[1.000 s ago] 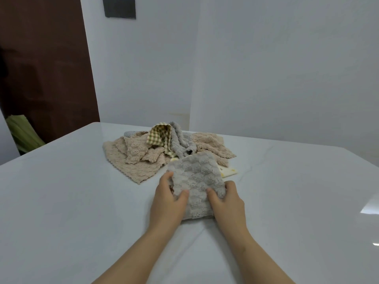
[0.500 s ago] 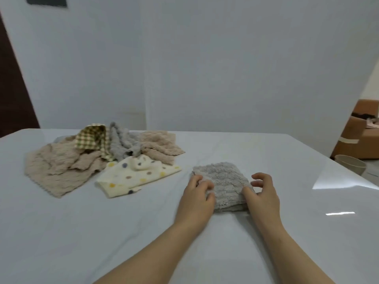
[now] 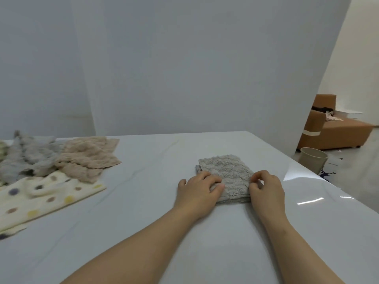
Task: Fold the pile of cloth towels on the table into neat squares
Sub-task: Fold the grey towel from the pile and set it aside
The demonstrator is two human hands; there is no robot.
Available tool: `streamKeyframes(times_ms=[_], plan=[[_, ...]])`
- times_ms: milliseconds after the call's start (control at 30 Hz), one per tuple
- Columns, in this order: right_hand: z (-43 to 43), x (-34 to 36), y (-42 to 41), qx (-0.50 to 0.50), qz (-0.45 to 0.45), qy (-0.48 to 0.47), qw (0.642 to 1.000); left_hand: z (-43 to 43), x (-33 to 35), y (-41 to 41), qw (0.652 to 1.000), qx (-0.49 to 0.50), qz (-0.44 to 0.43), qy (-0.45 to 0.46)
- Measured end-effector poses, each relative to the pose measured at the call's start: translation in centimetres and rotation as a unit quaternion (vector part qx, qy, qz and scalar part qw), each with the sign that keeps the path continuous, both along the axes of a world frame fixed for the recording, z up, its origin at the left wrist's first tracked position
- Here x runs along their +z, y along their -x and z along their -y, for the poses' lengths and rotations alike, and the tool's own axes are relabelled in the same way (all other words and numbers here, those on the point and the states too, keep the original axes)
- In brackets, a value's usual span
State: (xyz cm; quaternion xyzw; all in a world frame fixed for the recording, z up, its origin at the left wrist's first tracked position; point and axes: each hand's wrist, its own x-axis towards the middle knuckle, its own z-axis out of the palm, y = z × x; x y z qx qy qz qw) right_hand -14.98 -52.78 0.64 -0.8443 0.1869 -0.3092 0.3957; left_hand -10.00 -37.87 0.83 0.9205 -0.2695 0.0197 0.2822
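Far left: pile of loose towels [image 3: 61,171] (spotted cream, grey, beige) heaped on white desk [image 3: 143,201]. Right of centre, near: left hand [image 3: 200,189], fingers relaxed, resting on folded grey towel [image 3: 229,173], which lies flat on the desk; right hand [image 3: 266,187] pinching its right edge. Far right, on the floor: beige cup [image 3: 312,162]

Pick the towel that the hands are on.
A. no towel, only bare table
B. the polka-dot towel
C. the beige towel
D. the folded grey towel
D: the left hand lies on the near left corner of the grey towel and the right hand sits at its right edge, well apart from the pile.
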Motion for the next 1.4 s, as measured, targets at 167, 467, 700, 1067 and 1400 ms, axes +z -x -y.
streamKeyframes(times_ms=[167, 467, 700, 1067, 1400], plan=[[6.2, -0.1, -1.6, -0.058, -0.025, 0.029, 0.998, 6.0, 0.2, -1.8, 0.998, -0.055, -0.005, -0.017], [14.1, -0.3, -3.0, -0.185, -0.073, 0.070, 0.978, 15.0, -0.1, -4.3, 0.994, -0.106, -0.022, -0.005], [14.1, -0.1, -3.5, -0.240, -0.132, 0.178, 0.945, 16.0, -0.6, -5.0, 0.995, -0.084, 0.030, 0.042], [6.0, 0.3, -1.7, -0.118, -0.068, 0.249, 0.959, 8.5, -0.8, -1.4, 0.985, 0.104, 0.111, -0.076], [-9.5, 1.9, 0.5, 0.068, -0.115, 0.244, 0.960, -8.5, 2.4, 1.6, 0.987, 0.095, 0.094, -0.089]])
